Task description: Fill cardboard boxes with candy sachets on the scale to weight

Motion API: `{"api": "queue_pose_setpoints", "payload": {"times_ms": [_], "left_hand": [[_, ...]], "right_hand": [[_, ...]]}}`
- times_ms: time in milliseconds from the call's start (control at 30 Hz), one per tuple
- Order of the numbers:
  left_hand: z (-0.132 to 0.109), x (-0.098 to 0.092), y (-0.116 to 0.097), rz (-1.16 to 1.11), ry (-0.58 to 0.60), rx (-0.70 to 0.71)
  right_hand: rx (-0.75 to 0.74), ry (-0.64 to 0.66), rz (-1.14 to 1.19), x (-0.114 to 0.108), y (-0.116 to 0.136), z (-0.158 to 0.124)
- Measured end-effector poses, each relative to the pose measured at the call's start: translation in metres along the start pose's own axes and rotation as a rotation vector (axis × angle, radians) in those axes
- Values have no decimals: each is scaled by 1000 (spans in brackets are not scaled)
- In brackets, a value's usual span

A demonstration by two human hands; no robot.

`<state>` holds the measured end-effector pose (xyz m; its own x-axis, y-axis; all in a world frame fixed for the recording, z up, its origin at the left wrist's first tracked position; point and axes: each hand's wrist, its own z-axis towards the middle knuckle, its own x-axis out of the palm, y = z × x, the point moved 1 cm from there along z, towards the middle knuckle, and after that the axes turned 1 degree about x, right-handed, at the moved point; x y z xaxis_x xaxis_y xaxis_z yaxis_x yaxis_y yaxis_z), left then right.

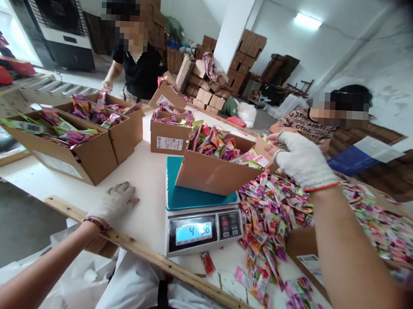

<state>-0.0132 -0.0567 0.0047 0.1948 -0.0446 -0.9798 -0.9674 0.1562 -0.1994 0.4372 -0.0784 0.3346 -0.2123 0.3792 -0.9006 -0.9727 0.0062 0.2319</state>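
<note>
My left hand, in a white fingerless glove, rests on the white table near its wooden edge strip, fingers loosely curled and holding nothing. My right hand, also gloved, hovers over the right corner of a cardboard box full of colourful sachets. Its fingers are pinched near a box flap; what they hold is unclear. The box stands on a teal-topped digital scale with a lit display. A big heap of loose sachets lies right of the scale.
Three more sachet-filled boxes stand at the left and behind the scale. One person in black works at the far end, another sits at the right. A flat carton lies under the heap. Stacked cartons fill the background.
</note>
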Motion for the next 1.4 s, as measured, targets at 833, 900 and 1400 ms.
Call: {"api": "queue_pose_setpoints", "payload": {"times_ms": [833, 900, 1400], "left_hand": [[2, -2, -2, 23, 50, -36], [2, -3, -3, 41, 75, -43], [1, 1, 0, 52, 34, -21]], "right_hand": [[59, -379, -227, -35, -33, 12], [-35, -275, -105, -19, -16, 13], [-67, -167, 284, 19, 21, 7]]}}
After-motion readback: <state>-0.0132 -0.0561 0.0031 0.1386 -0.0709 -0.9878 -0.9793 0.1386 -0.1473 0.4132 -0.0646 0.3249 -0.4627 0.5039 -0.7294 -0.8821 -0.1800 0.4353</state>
